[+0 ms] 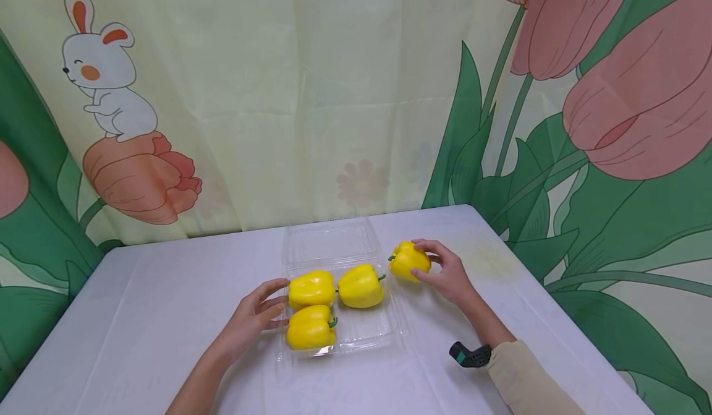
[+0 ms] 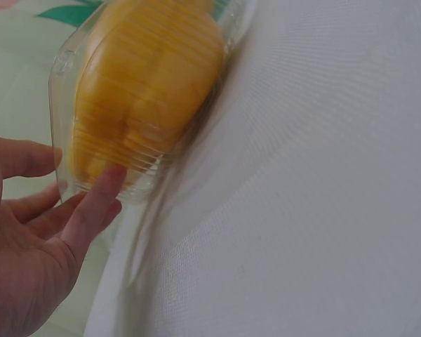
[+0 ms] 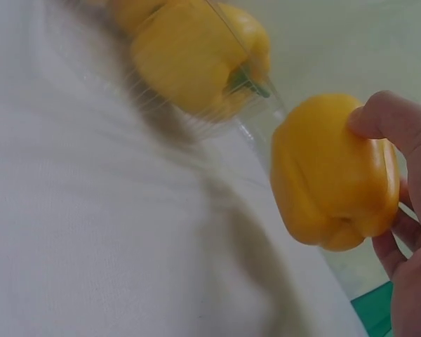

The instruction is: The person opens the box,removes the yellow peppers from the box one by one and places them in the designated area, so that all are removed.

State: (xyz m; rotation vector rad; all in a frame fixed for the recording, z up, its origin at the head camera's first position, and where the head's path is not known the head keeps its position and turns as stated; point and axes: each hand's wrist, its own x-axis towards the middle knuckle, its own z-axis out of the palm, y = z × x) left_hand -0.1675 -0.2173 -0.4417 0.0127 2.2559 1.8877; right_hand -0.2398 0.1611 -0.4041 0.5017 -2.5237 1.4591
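In the head view, my right hand (image 1: 446, 273) holds a yellow bell pepper (image 1: 406, 261) just right of the clear plastic container (image 1: 367, 331). The right wrist view shows the thumb on one side of this held pepper (image 3: 330, 175), with fingers behind it. Inside the container sit three more peppers: one at back left (image 1: 311, 289), another at back right (image 1: 361, 286) and a third at front left (image 1: 310, 328). My left hand (image 1: 257, 313) grips the container's left edge; the left wrist view shows its fingertips at the clear rim (image 2: 56, 119).
The container's clear lid (image 1: 332, 242) lies folded back behind it on the white-covered table (image 1: 183, 322). A printed curtain (image 1: 345, 93) with tulips and a rabbit hangs at the table's back. A black device (image 1: 470, 355) is on my right wrist.
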